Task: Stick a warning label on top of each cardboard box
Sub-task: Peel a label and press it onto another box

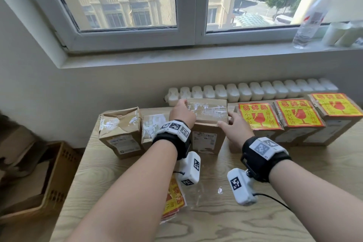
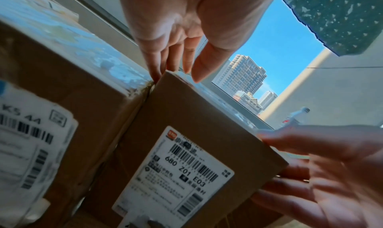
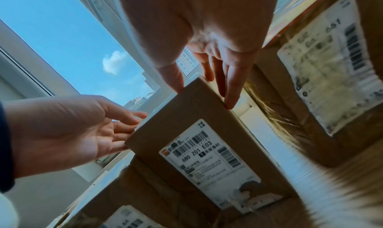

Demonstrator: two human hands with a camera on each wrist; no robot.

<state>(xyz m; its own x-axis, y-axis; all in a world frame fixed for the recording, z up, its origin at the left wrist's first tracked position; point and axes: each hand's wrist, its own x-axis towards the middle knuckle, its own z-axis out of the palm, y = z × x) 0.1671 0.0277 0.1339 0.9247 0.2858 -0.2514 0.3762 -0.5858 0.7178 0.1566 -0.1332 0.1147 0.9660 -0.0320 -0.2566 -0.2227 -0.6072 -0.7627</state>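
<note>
Windowsill bottle, radiator behind boxes

Brown cardboard is seen on every box in the row, the middle box being streaked with clear tape and white scraps on top and marked in front by a white shipping slip with black barcodes and a small orange logo. The three boxes at the right are topped by yellow warning labels printed in red. A pale wood grain is shown by the bench. Black wristbands carry white blocks with black square patterns.
</note>
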